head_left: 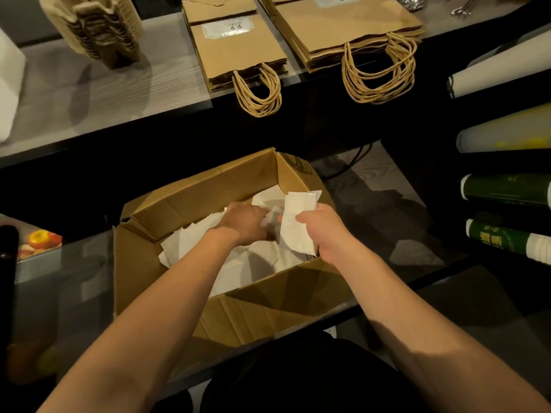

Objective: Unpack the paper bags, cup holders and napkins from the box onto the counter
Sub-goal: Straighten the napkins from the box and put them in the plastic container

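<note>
An open cardboard box (190, 204) sits low in front of me with loose white napkins (190, 239) on its bottom. My right hand (325, 231) grips a small stack of napkins (298, 222) above the box's right side. My left hand (247, 222) reaches down into the box, its fingers curled on napkins beside that stack. On the grey counter (104, 93) above lie two piles of brown paper bags (238, 52) (348, 25) with rope handles, and a stack of pulp cup holders (98, 28) stands at the far left.
A white object (9, 81) stands at the counter's left edge and metal tongs (462, 7) lie at its far right. Rolled white and green sleeves of cups (507, 189) lie on shelves to the right. A printed carton (38, 242) sits at the left.
</note>
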`<state>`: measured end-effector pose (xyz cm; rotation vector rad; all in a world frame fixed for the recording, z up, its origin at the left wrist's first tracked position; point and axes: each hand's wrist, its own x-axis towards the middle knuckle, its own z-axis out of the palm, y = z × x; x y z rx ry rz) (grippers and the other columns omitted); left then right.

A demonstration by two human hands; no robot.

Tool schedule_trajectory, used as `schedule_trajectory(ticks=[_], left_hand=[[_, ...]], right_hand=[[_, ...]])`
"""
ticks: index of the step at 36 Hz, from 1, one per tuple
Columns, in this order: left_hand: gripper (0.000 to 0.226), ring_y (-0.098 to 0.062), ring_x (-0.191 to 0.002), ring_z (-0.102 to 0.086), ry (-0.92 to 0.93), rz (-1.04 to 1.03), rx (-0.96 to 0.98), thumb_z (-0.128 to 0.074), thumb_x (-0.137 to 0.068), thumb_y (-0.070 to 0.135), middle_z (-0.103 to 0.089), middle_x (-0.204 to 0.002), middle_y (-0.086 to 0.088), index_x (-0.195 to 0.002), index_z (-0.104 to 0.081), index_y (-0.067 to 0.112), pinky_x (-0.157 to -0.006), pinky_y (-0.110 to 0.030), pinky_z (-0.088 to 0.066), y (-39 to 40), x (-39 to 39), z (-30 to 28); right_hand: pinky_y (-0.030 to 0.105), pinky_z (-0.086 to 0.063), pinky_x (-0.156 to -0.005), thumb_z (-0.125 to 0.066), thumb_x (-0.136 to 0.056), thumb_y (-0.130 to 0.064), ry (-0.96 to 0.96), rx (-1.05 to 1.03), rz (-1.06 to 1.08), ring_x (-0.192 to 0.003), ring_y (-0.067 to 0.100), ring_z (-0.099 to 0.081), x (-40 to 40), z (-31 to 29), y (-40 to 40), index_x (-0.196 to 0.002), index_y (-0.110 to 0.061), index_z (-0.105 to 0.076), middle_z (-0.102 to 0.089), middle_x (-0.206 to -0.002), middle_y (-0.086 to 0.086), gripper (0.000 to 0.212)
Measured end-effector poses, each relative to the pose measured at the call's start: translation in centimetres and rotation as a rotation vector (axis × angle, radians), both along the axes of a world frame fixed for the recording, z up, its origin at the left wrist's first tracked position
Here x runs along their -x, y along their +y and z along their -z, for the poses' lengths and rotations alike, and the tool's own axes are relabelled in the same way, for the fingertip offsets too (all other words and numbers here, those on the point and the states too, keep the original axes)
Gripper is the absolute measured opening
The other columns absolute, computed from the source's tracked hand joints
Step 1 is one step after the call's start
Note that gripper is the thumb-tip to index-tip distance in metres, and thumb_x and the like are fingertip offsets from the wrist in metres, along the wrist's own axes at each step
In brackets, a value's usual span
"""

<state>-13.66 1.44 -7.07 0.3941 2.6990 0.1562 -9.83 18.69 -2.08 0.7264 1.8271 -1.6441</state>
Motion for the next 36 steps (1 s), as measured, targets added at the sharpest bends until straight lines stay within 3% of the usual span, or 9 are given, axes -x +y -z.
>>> schedule_trajectory(ticks=[3, 6, 10, 13, 17, 21, 25, 32, 36], left_hand=[[0.033, -0.024, -0.095, -0.061, 0.042, -0.179, -0.131, -0.067, -0.088, 0.052, -0.066, -0.096, 0.001, -0.094, -0.064, 0.019, -0.084, -0.037, -0.045, -1.6, -0.6, 0.0], [0.042, -0.029, -0.106, -0.059, 0.041, -0.435, -0.248, -0.071, -0.084, 0.057, -0.062, -0.103, -0.004, -0.099, -0.062, 0.019, -0.092, -0.044, -0.053, -3.5, -1.5, -0.1], [0.057, -0.029, -0.128, -0.054, 0.09, -0.626, -0.382, -0.074, -0.084, 0.053, -0.062, -0.132, -0.008, -0.126, -0.061, 0.016, -0.1, -0.05, -0.051, -5.4, -3.3, -0.8], [0.052, -0.018, -0.108, -0.064, 0.147, -0.676, -0.595, -0.075, -0.087, 0.042, -0.068, -0.121, 0.001, -0.131, -0.059, 0.018, -0.086, -0.035, -0.057, -6.4, -4.5, -1.7], [0.041, -0.002, -0.095, -0.061, 0.199, -0.687, -0.798, -0.07, -0.094, 0.028, -0.065, -0.113, 0.008, -0.131, -0.059, 0.016, -0.072, -0.008, -0.046, -6.9, -5.7, -3.5], [0.03, -0.008, -0.102, -0.064, 0.175, -0.735, -0.921, -0.068, -0.095, 0.027, -0.065, -0.111, 0.012, -0.123, -0.056, 0.026, -0.086, -0.03, -0.055, -7.8, -6.4, -4.3], [0.035, -0.017, -0.104, -0.069, 0.107, -0.808, -1.008, -0.069, -0.095, 0.024, -0.07, -0.116, 0.0, -0.128, -0.059, 0.016, -0.088, -0.038, -0.059, -8.8, -6.7, -4.5], [0.023, -0.022, -0.104, -0.072, -0.115, -0.772, -1.196, -0.065, -0.097, 0.017, -0.076, -0.108, 0.003, -0.12, -0.061, 0.02, -0.092, -0.043, -0.058, -10.4, -7.7, -5.9], [0.073, -0.029, -0.109, -0.07, -0.277, -0.715, -1.325, -0.09, -0.061, 0.048, -0.074, -0.116, -0.006, -0.121, -0.063, 0.017, -0.091, -0.046, -0.058, -11.0, -7.7, -7.1]], right_hand=[[0.04, -0.055, -0.084, -0.05, -0.105, -0.011, 0.0, 0.021, -0.016, -0.111, 0.028, -0.06, 0.0, -0.1, 0.1, -0.145, -0.02, -0.043, -0.059, -0.132, 0.008, 0.042], [0.034, -0.052, -0.071, -0.051, -0.105, -0.012, 0.011, 0.03, -0.043, -0.099, 0.023, -0.061, -0.1, -0.4, -0.1, -0.135, -0.024, -0.045, -0.06, -0.113, 0.003, 0.033], [0.038, -0.054, -0.084, -0.052, -0.105, -0.014, 0.031, 0.018, -0.061, -0.098, 0.023, -0.06, -0.2, -0.2, -0.5, -0.131, -0.024, -0.045, -0.058, -0.105, 0.0, 0.029], [0.037, -0.053, -0.082, -0.052, -0.105, -0.014, 0.023, 0.022, -0.062, -0.097, 0.024, -0.058, -0.1, -0.2, -0.6, -0.139, -0.021, -0.043, -0.056, -0.109, 0.003, 0.035], [0.037, -0.049, -0.082, -0.052, -0.106, -0.013, 0.02, 0.012, -0.065, -0.092, 0.022, -0.057, 0.0, -0.1, -0.9, -0.145, -0.017, -0.041, -0.055, -0.109, 0.003, 0.041], [0.041, -0.051, -0.091, -0.051, -0.106, -0.013, 0.024, 0.034, -0.066, -0.109, 0.03, -0.057, 0.1, 0.0, -1.3, -0.149, -0.016, -0.039, -0.055, -0.122, 0.008, 0.045], [0.048, -0.052, -0.1, -0.054, -0.105, -0.015, 0.023, 0.024, -0.059, -0.113, 0.032, -0.058, 0.3, 0.4, -1.7, -0.148, -0.017, -0.041, -0.057, -0.131, 0.009, 0.046], [0.049, -0.049, -0.101, -0.053, -0.104, -0.016, 0.118, 0.025, -0.085, -0.103, 0.028, -0.057, 1.2, 0.7, -1.5, -0.142, -0.015, -0.046, -0.059, -0.109, 0.004, 0.038], [0.053, -0.053, -0.099, -0.06, -0.1, -0.019, 0.138, 0.156, -0.092, -0.108, 0.034, -0.062, 1.7, 0.3, -1.3, -0.125, -0.019, -0.06, -0.066, -0.118, 0.011, 0.025]])
